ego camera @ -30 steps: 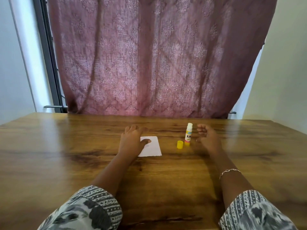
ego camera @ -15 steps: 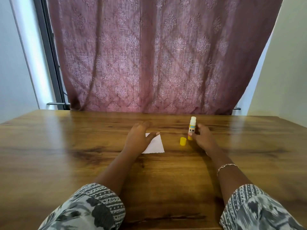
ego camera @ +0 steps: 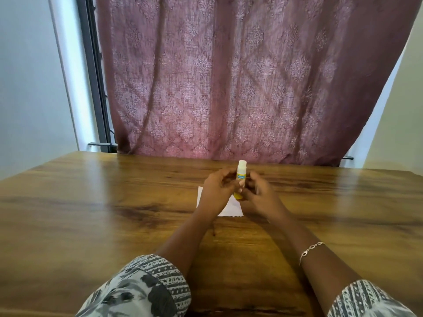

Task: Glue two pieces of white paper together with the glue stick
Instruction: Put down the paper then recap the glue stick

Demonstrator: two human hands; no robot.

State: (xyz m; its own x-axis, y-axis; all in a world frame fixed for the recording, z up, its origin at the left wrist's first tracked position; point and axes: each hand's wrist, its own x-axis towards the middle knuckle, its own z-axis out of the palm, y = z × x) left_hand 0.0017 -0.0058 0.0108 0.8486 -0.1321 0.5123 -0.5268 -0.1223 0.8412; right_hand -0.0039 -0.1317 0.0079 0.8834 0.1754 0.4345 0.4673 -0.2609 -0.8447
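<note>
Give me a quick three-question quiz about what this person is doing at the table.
1. True or false: the left hand and the right hand both hold the glue stick.
2. Which wrist wears the bracelet? A: left. B: right.
3. Fill in: the white paper lies on the table, ___ the hands.
Key: 1 true; 2 B; 3 under.

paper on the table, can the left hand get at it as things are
Probably yes: the paper lies just under the left hand, though it and the right hand both grip the glue stick.
</note>
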